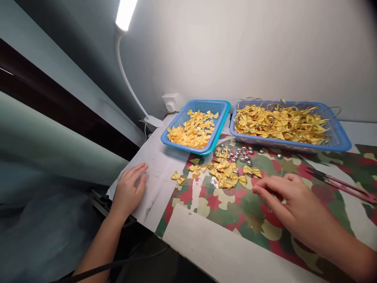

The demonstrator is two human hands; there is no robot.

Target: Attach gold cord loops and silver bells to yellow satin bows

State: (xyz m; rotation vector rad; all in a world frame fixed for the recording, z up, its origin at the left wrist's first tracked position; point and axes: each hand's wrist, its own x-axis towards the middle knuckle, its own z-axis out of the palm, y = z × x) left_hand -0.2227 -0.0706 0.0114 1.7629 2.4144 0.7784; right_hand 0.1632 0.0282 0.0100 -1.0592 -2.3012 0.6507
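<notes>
My left hand (pixel 129 188) lies flat and open on the white table near its left corner, holding nothing. My right hand (pixel 290 200) rests on the patterned mat (pixel 244 212), fingers stretched leftward toward a loose pile of yellow ribbon bows (pixel 225 173); nothing shows in it. Small silver heart-shaped beads (pixel 240 154) lie scattered just beyond the bows. A blue basket (pixel 219 129) behind holds several more yellow bows. A second blue basket (pixel 341 141) to its right holds bows tangled with gold loops.
Red thread snips (pixel 341 182) lie on the mat at the right. A white gooseneck lamp (pixel 125 15) rises from its base (pixel 153 121) at the back left, beside a white wall socket (pixel 170 102). The table's left and front edges are close to my hands.
</notes>
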